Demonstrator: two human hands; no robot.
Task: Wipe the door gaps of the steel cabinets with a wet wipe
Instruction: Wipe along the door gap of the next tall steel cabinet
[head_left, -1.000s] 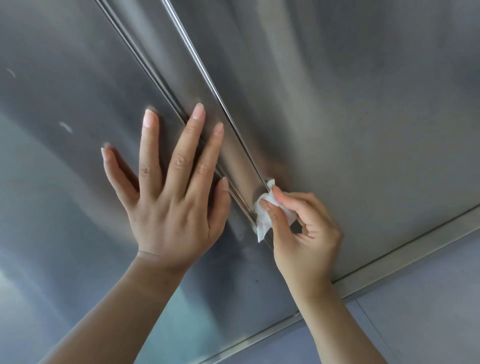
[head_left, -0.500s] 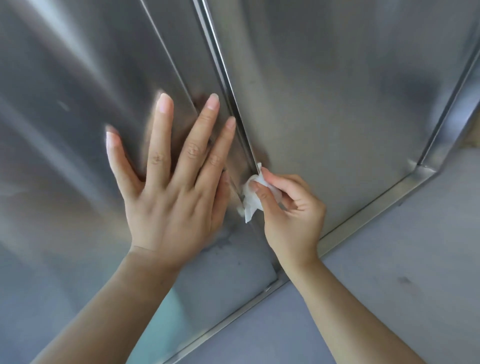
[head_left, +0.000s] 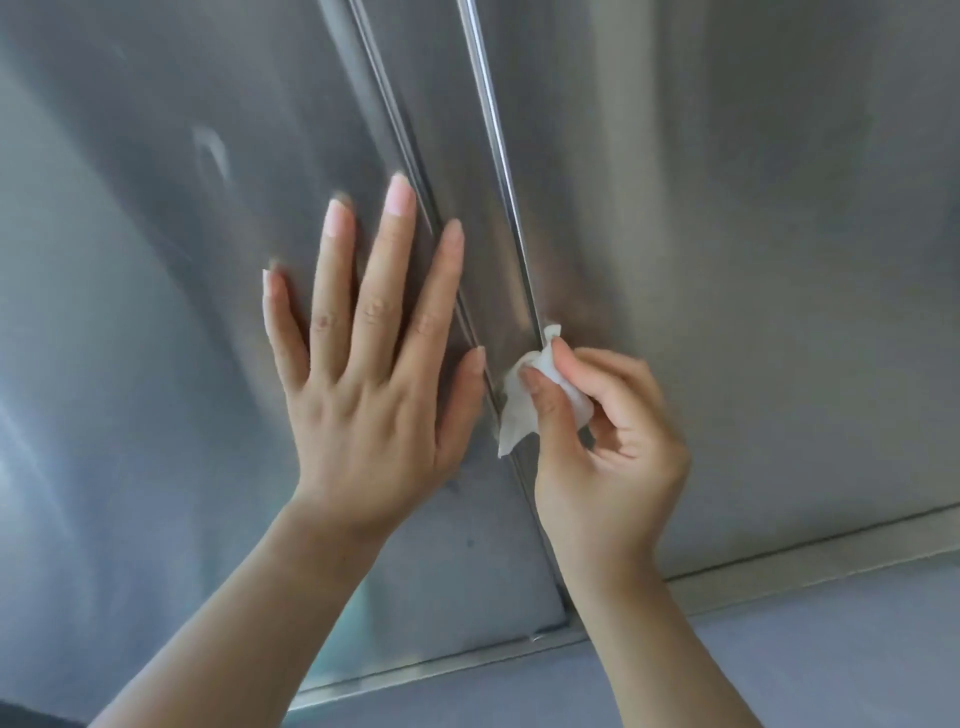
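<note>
Two brushed steel cabinet doors fill the view, the left door (head_left: 156, 260) and the right door (head_left: 753, 234). Between them runs a narrow steel strip with two door gaps; the right gap (head_left: 498, 156) is a bright vertical line. My left hand (head_left: 374, 389) lies flat on the left door, fingers spread, its little finger across the left gap (head_left: 405, 145). My right hand (head_left: 608, 457) pinches a crumpled white wet wipe (head_left: 519, 405) between thumb and forefinger and presses it onto the right gap, low on the doors.
A steel bottom rail (head_left: 779, 571) runs under the doors. Below it lies a grey-blue floor (head_left: 805, 665). The left door shows a faint curved smear (head_left: 213, 150) and soft reflections.
The view has swung, so the doors sit differently in frame. My right hand with the wipe stays on the right gap, and my left hand remains flat on the left door.
</note>
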